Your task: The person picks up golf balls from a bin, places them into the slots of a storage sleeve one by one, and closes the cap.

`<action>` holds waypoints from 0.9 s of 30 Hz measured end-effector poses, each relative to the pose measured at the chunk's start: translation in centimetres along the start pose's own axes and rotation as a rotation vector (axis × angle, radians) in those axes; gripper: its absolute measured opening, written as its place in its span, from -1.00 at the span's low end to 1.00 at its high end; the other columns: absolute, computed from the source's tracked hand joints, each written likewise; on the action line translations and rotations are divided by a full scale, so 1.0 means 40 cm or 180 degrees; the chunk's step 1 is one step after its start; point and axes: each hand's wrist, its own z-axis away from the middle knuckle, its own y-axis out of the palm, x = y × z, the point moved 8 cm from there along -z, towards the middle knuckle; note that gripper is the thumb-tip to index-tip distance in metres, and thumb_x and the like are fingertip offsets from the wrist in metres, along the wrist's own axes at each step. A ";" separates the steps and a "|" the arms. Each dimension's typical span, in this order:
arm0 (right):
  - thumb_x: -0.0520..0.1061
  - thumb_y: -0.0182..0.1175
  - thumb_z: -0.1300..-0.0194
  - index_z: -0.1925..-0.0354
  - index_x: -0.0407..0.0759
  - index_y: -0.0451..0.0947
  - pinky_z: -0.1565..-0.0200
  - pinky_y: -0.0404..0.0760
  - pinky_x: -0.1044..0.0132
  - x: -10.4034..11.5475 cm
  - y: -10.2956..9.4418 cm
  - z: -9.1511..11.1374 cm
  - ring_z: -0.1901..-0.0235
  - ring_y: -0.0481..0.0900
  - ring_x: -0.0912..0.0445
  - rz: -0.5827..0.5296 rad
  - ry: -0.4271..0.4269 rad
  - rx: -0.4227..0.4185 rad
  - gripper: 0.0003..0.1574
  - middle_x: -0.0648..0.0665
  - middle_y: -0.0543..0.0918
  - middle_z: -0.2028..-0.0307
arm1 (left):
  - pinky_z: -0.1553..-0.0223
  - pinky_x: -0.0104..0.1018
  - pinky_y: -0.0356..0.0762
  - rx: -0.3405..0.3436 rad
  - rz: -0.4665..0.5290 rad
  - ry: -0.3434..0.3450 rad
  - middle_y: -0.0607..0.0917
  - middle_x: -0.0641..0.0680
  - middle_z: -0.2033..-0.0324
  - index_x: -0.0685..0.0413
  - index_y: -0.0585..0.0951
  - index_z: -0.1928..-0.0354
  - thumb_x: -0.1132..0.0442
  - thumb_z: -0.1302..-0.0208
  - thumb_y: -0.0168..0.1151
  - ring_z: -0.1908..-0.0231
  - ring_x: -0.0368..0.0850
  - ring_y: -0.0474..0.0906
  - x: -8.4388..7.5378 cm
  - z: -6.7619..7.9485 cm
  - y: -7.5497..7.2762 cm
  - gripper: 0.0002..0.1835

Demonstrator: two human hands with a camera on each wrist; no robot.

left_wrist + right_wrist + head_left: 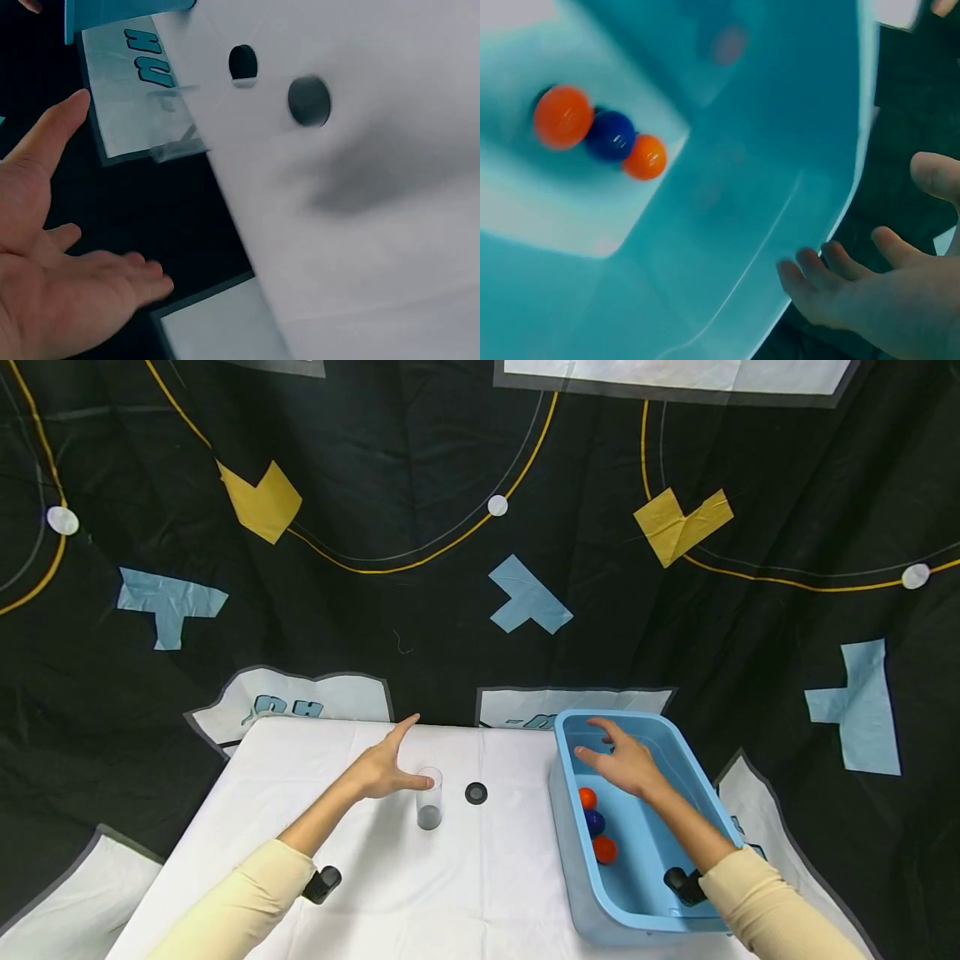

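Note:
A clear cylindrical container point(430, 806) with a dark grey base point(309, 101) stands upright on the white table point(480, 860). Just left of it is my left hand point(381, 770), thumb and fingers spread wide. The thumb overlaps the container's upper part in the head view, while the left wrist view shows a gap between hand and container. My right hand point(628, 768) hovers over the far part of a blue bin point(581, 877), fingers loosely bent and holding nothing. Inside the bin, two orange balls point(563, 117) and a dark blue ball point(610, 136) lie in a row along one wall.
A small black disc point(476, 792) lies on the table between container and bin. The bin's raised walls stand at the table's right side. Behind the table hangs a black cloth point(420, 635) with blue and yellow tape pieces.

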 end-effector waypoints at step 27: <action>0.10 0.34 -0.32 -0.47 -0.25 0.26 -0.24 0.56 -0.10 -0.074 0.014 -0.011 -0.26 0.49 -0.30 -0.1403 0.0565 0.0502 -0.08 -0.43 0.39 -0.39 | -0.23 0.16 0.51 -0.0564 0.1071 -0.0248 0.65 0.35 -0.17 0.14 0.59 -0.23 0.29 0.14 0.64 -0.22 0.29 0.58 0.143 -0.017 0.176 -0.24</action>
